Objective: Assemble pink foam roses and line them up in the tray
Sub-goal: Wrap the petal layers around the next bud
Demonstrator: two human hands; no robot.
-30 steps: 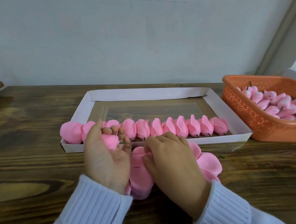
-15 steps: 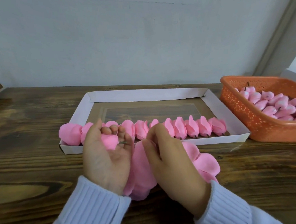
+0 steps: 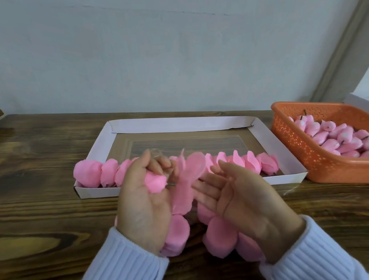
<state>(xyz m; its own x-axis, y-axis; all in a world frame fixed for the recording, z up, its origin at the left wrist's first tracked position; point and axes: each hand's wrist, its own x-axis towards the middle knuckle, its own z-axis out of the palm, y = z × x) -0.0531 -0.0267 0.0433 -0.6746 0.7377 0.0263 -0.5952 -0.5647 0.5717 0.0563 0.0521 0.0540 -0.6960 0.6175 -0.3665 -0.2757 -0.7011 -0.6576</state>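
The bud point(image 3: 155, 182) being worked on lies in the left grip point(image 3: 143, 193), whose fingers curl round it above the near wall of the tray point(image 3: 178, 124), with its wire stem point(image 3: 171, 184) poking out toward the right. A blurred petal point(image 3: 188, 176) stands just beside that stem, between the two hands; whether it is threaded on yet I cannot tell. The right grip point(image 3: 237, 193) is spread, palm up, fingers relaxed and pinching nothing, its tips close to the petal. So this rose looks barely begun: the bud is bare and the petals have to go on. More loose petals point(image 3: 177, 234) lie in a heap on the counter point(image 3: 41, 193) under the wrists. Done so far is one row of roses point(image 3: 248, 163) along the tray's near wall, running almost from end to end, the leftmost bulging past the corner. The tray floor behind that row shows through, so there is likely room for several more rows. The orange basket point(image 3: 325, 167) at the right holds many spare buds point(image 3: 332, 138), which suggests most of the job is ahead.
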